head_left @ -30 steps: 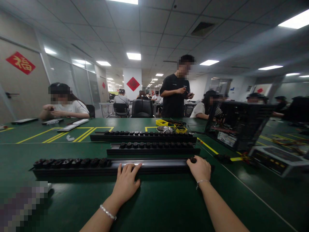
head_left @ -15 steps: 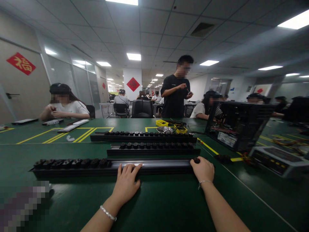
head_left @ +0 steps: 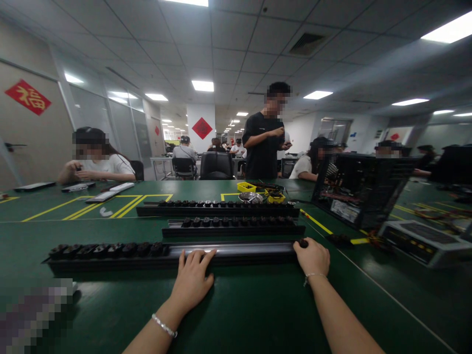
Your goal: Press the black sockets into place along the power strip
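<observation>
A long black metal channel (head_left: 239, 250) lies across the table before me. Round black socket modules (head_left: 110, 250) fill its left part in a row; the stretch between my hands shows bare shiny metal. My left hand (head_left: 193, 275) rests on the channel's near edge with fingers spread, just right of that row. At the right end, my right hand (head_left: 313, 256) is closed around a small round black socket module (head_left: 303, 243), mostly covered by my fingers. Behind lie a shorter channel (head_left: 236, 230) and a longer channel (head_left: 217, 210), each lined with similar black modules.
On the right stand an open computer case (head_left: 363, 189) and a power supply unit (head_left: 420, 241). Yellow trays (head_left: 246, 187) and a metal bowl (head_left: 250, 197) sit behind the channels. Across the table one person (head_left: 262, 142) stands; another person (head_left: 99, 164) sits at left.
My right hand has shifted very slightly right with the module at the channel's end. My left hand stays in place. The whole view has moved a little.
</observation>
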A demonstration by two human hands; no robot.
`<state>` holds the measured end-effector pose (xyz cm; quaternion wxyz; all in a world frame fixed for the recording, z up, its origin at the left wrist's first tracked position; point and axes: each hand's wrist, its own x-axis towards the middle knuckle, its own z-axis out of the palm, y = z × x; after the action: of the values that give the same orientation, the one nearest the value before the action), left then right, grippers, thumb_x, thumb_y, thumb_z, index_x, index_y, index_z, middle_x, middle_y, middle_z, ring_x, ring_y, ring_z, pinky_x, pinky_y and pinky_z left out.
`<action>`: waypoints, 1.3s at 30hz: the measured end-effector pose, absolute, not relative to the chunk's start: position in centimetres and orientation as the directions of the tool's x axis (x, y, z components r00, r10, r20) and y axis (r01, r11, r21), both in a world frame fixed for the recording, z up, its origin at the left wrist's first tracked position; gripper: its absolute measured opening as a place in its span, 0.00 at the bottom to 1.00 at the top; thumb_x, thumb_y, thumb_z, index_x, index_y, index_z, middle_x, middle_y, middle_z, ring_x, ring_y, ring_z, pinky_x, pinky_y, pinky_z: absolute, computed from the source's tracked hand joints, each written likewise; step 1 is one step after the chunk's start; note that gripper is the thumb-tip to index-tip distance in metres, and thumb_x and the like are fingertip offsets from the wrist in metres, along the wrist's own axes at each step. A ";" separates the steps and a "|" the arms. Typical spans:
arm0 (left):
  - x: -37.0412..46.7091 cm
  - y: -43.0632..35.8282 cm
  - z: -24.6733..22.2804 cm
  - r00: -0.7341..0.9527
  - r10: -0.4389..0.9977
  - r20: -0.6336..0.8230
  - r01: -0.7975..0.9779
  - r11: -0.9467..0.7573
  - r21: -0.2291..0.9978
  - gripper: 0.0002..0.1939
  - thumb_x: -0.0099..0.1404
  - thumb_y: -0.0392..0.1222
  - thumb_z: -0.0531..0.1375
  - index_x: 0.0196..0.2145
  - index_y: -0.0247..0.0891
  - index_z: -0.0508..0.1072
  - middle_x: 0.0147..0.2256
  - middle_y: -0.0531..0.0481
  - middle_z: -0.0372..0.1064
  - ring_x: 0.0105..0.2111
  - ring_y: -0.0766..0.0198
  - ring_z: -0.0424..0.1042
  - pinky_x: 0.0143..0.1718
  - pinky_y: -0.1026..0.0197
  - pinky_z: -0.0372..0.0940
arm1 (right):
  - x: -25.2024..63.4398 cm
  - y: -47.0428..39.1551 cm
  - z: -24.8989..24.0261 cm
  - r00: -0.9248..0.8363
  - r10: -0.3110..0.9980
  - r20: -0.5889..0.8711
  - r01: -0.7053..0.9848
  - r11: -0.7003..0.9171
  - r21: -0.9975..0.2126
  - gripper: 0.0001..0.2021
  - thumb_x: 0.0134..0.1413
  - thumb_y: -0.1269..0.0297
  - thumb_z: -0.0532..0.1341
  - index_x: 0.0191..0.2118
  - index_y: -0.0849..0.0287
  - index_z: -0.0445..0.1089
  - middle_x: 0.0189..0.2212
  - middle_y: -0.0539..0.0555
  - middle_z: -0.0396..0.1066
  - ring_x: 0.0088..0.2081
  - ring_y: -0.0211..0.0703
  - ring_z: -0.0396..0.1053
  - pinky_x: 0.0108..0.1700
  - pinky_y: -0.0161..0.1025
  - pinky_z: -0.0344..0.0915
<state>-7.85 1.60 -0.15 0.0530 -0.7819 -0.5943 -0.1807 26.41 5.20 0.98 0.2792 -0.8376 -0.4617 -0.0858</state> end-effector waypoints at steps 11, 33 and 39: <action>-8.0 1.7 -0.2 0.232 0.907 0.351 0.943 -0.298 0.147 0.31 0.56 0.39 0.53 0.58 0.51 0.57 0.47 0.49 0.64 0.52 0.56 0.59 0.60 0.43 0.32 | 26.8 4.6 1.2 0.585 0.711 0.391 0.798 -0.418 -0.433 0.22 0.50 0.53 0.49 0.42 0.62 0.70 0.40 0.62 0.71 0.45 0.53 0.65 0.48 0.45 0.57; -8.0 1.8 -0.4 0.236 0.902 0.362 0.943 -0.302 0.137 0.31 0.56 0.39 0.53 0.57 0.51 0.57 0.47 0.50 0.64 0.52 0.57 0.59 0.60 0.44 0.32 | 27.9 5.1 0.9 0.645 0.681 0.347 0.734 -0.424 -0.531 0.24 0.51 0.54 0.50 0.46 0.65 0.69 0.44 0.62 0.70 0.47 0.55 0.63 0.49 0.45 0.59; -8.1 1.8 -0.5 0.240 0.895 0.375 0.940 -0.310 0.140 0.31 0.56 0.39 0.53 0.58 0.51 0.57 0.47 0.50 0.64 0.52 0.57 0.59 0.60 0.43 0.32 | 27.8 4.7 1.4 0.687 0.668 0.286 0.684 -0.462 -0.565 0.25 0.51 0.53 0.49 0.50 0.64 0.67 0.47 0.62 0.68 0.50 0.58 0.62 0.49 0.48 0.60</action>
<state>-8.13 1.77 -0.53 0.0571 -0.7852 -0.5845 -0.1965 27.80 4.74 1.42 0.3359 -0.8549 -0.3952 -0.0122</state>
